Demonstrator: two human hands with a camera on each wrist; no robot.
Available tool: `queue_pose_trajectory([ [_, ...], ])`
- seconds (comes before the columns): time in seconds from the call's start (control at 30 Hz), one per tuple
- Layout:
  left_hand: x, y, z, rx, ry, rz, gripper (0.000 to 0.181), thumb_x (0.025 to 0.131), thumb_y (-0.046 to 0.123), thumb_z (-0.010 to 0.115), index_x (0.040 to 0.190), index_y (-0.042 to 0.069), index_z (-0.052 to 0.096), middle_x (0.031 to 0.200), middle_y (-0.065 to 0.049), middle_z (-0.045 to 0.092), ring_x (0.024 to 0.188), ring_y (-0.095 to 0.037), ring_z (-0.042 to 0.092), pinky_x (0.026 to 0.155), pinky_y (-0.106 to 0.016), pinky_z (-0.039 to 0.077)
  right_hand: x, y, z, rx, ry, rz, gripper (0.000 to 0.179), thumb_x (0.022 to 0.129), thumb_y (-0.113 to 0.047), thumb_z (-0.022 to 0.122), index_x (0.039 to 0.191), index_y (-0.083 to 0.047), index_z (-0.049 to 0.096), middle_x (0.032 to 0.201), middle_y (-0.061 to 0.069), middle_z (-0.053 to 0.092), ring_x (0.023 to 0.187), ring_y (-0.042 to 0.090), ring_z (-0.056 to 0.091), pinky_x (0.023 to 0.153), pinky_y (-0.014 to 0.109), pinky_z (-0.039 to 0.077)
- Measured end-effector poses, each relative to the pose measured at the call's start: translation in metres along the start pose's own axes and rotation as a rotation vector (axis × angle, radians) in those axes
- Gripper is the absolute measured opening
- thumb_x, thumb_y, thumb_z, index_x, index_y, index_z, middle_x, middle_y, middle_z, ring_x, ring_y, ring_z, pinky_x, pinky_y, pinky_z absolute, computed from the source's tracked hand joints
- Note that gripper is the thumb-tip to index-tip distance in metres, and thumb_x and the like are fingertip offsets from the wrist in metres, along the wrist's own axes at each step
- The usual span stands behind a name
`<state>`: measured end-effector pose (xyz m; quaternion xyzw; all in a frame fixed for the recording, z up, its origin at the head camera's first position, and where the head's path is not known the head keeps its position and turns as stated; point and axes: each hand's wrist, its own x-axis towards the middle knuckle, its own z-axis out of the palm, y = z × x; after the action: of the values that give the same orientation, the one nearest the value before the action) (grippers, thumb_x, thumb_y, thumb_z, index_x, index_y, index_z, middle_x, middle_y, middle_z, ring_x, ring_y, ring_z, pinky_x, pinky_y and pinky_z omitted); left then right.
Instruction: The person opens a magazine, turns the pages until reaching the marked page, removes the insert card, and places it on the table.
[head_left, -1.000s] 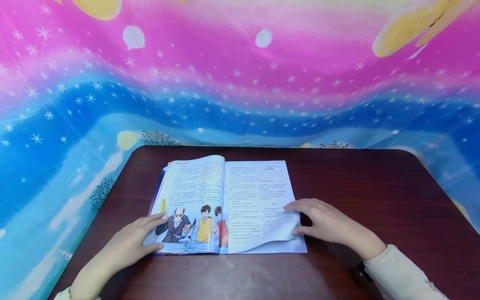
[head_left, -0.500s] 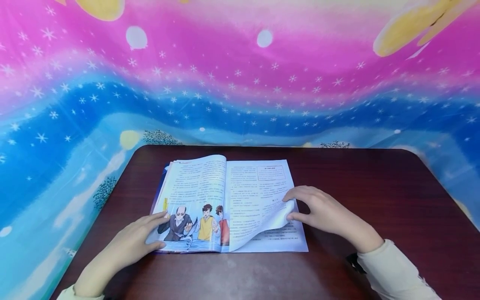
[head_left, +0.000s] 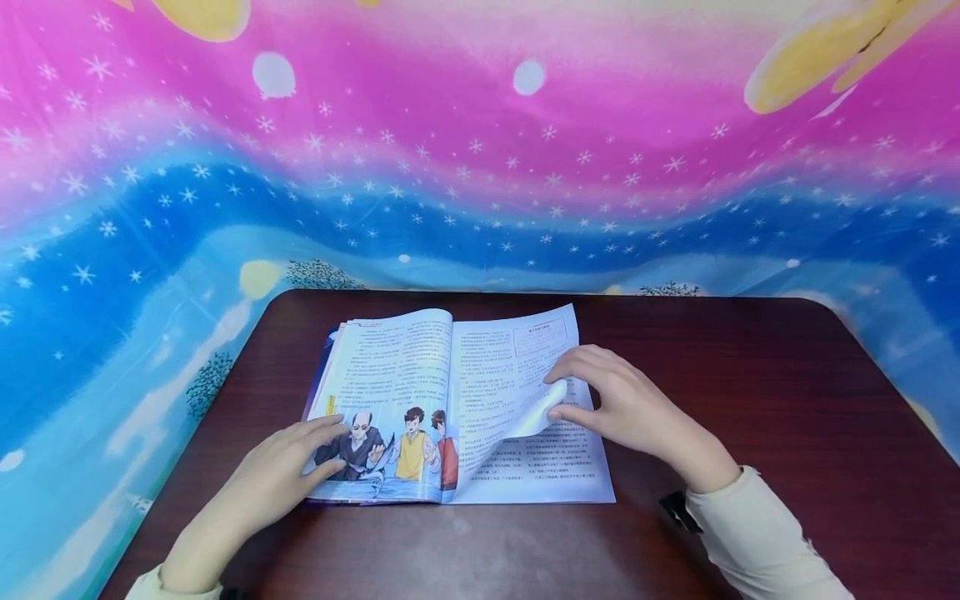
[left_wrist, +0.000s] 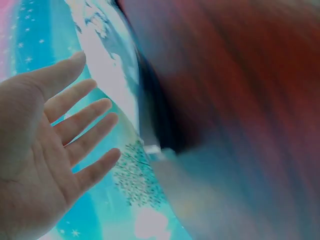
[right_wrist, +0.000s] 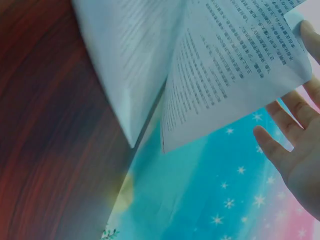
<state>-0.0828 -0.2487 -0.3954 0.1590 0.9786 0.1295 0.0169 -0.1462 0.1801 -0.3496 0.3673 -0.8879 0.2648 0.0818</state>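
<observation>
An open magazine (head_left: pixel 390 358) lies on the dark wooden table, its left page showing text above a colour drawing of several cartoon figures. My right hand (head_left: pixel 630 400) pinches the lower outer corner of a right-hand page (head_left: pixel 495 375), which curls up and inward over the printed page (head_left: pixel 562 467) beneath. In the right wrist view that lifted page (right_wrist: pixel 235 65) hangs from thumb and fingers, its other fingers spread below. My left hand (head_left: pixel 273 471) rests with extended fingers at the lower left of the magazine; the left wrist view shows the same hand (left_wrist: pixel 65 130) with fingers relaxed and apart.
The brown table (head_left: pixel 750 375) has rounded far corners. Behind it and at both sides hangs a pink and blue cloth backdrop (head_left: pixel 480 167) with snowflakes and trees. A dark band (head_left: pixel 681 510) sits at the right cuff.
My right hand has moved inward and away from me, lifting the page corner further and uncovering more of the page beneath. My left hand has slid slightly right over the left page.
</observation>
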Motion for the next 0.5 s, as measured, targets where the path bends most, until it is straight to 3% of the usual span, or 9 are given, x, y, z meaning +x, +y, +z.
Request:
queue_pose_trajectory([
  [0.37,0.024,0.038,-0.015,-0.100,0.100,0.064,0.040,0.096,0.033,0.067,0.131,0.017,0.065,0.135,-0.006,0.061,0.127,-0.032,0.054,0.102,-0.060,0.042,0.017,-0.018,-0.001,0.015,0.054,-0.025,0.040,0.080,-0.033,0.084,0.115,-0.018,0.070,0.113,-0.010,0.064,0.108,0.010,0.055,0.096,0.040,0.045],
  [0.5,0.033,0.056,-0.016,-0.147,0.119,0.139,0.040,0.098,0.034,0.063,0.135,0.019,0.062,0.135,-0.003,0.061,0.127,-0.029,0.054,0.103,-0.058,0.041,0.021,-0.024,-0.001,0.020,0.059,-0.016,0.041,0.079,-0.032,0.085,0.115,-0.018,0.070,0.113,-0.009,0.065,0.108,0.012,0.055,0.096,0.042,0.044],
])
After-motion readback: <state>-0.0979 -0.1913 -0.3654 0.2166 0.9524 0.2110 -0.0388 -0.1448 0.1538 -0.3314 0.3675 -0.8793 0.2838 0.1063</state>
